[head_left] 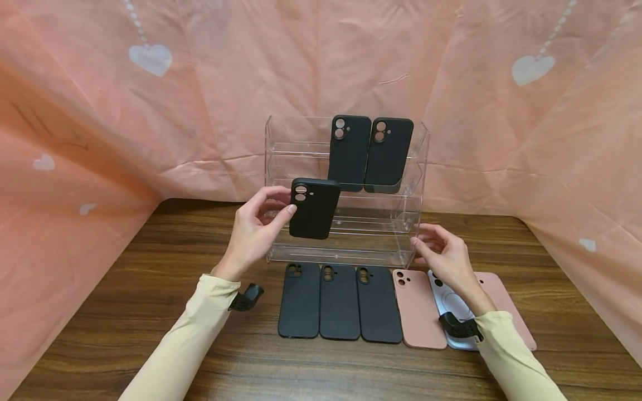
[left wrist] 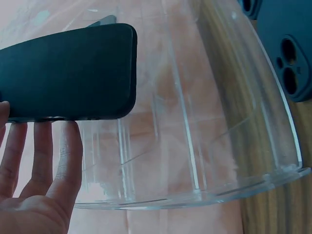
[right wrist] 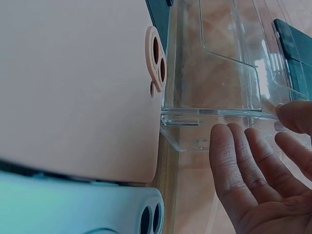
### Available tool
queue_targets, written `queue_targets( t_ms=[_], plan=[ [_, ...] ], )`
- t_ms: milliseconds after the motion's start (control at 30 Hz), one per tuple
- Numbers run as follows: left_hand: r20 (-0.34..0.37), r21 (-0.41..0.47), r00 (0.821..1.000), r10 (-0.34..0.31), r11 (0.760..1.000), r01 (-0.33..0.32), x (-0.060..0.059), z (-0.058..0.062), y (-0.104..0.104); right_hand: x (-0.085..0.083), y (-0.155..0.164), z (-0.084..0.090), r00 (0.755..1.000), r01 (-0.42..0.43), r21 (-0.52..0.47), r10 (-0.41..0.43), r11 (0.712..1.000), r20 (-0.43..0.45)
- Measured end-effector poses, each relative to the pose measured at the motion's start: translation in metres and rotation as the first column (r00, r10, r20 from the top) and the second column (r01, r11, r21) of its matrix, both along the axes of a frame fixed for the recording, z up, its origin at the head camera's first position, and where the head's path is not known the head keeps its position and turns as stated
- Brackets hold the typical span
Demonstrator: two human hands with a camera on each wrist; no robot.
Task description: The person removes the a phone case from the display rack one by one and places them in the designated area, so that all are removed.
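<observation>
My left hand [head_left: 258, 223] holds a black phone case [head_left: 313, 208] by its left edge, in front of the middle shelf of a clear acrylic rack [head_left: 286, 167]. In the left wrist view the fingers [left wrist: 44, 156] support the black case [left wrist: 68, 73] from below, against the clear rack [left wrist: 204, 146]. Two more black cases [head_left: 370, 153] stand on the upper shelf. My right hand [head_left: 443, 250] hovers with relaxed fingers at the rack's lower right corner, its thumb [right wrist: 295, 114] touching the rack's edge [right wrist: 219, 114].
On the wooden table [head_left: 150, 312] in front of the rack lie three black cases [head_left: 339, 301], a pink case [head_left: 418, 307], a clear case [head_left: 453, 303] and another pink case [head_left: 506, 303]. Pink cloth [head_left: 75, 167] drapes behind and at both sides.
</observation>
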State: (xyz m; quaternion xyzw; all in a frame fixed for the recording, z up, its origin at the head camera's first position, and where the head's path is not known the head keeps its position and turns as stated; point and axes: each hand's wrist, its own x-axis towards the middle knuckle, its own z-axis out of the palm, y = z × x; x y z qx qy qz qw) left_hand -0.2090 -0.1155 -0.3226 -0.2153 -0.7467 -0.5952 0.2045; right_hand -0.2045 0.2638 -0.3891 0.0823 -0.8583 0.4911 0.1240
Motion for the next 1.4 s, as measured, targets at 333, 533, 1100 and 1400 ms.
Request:
queue_targets(
  t_ms=[333, 533, 1100, 1400],
  plan=[
    [0.064, -0.014, 0.998, -0.006, 1.000, 0.007, 0.008, -0.012, -0.007, 0.001, 0.000, 0.000, 1.000, -0.003, -0.004, 0.003, 1.000, -0.001],
    [0.066, -0.032, 0.998, 0.009, 0.999, -0.007, 0.010, -0.019, -0.012, 0.001, 0.000, 0.000, 1.000, -0.006, 0.001, 0.006, 1.000, 0.002],
    [0.214, -0.034, 0.977, -0.009, 0.999, 0.017, 0.017, -0.041, -0.033, 0.002, 0.001, 0.001, 0.999, -0.027, -0.029, 0.027, 0.999, 0.025],
    [0.256, -0.063, 0.967, -0.008, 0.998, 0.025, 0.022, -0.050, -0.044, 0.004, 0.001, 0.001, 0.999, -0.022, -0.036, 0.023, 0.999, 0.024]
  ],
)
